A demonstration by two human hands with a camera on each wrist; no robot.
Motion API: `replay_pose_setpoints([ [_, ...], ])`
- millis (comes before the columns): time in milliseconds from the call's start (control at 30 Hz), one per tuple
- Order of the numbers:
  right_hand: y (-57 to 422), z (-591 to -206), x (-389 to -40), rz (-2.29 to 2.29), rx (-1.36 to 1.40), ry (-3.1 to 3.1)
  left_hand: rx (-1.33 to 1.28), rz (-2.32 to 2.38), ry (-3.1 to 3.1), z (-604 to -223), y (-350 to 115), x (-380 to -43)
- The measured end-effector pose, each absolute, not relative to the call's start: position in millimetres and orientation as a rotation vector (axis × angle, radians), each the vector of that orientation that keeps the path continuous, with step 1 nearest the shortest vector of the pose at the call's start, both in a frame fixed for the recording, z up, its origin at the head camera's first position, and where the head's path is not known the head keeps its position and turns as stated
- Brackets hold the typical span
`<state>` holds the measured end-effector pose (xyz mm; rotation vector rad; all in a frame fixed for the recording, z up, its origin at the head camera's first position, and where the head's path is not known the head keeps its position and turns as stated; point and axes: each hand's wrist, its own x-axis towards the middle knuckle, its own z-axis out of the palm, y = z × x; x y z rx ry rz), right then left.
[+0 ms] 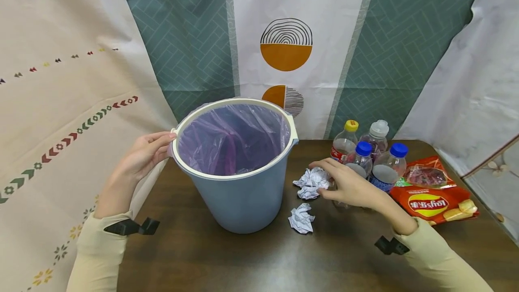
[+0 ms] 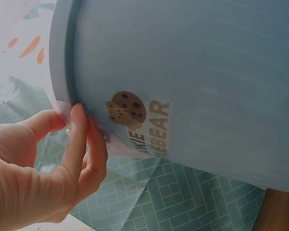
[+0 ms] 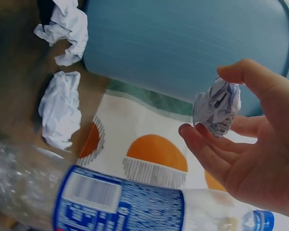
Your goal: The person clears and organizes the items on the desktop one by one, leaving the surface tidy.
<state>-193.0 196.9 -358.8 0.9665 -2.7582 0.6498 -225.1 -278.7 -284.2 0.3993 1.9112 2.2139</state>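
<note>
My left hand [image 1: 142, 154] pinches the rim of a blue trash can [image 1: 247, 202] at its left side, thumb and fingers on the edge and the purple liner bag [image 2: 62, 111]. A cookie-bear print shows on the can's wall in the left wrist view. Right of the can, my right hand [image 1: 348, 184] holds a crumpled paper ball [image 3: 217, 107] between thumb and fingertips. Two more crumpled paper balls lie on the table below it, one paper ball [image 1: 302, 218] nearer the front and another paper ball [image 3: 61, 109] close by.
Several plastic bottles stand right of my right hand, including a blue-capped bottle [image 1: 389, 168] and a yellow-capped bottle [image 1: 344, 143]. Red snack bags [image 1: 431, 202] lie farther right on the brown table [image 1: 259, 265]. A patterned curtain [image 1: 194, 35] hangs behind.
</note>
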Motion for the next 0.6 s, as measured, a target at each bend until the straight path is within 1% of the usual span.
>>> replay_pose_setpoints([
  [600,209.6,-309.7,-205.3,0.628,0.924,-2.65,0.428,2.218,1.892,-285.4,-278.3,-227.2],
])
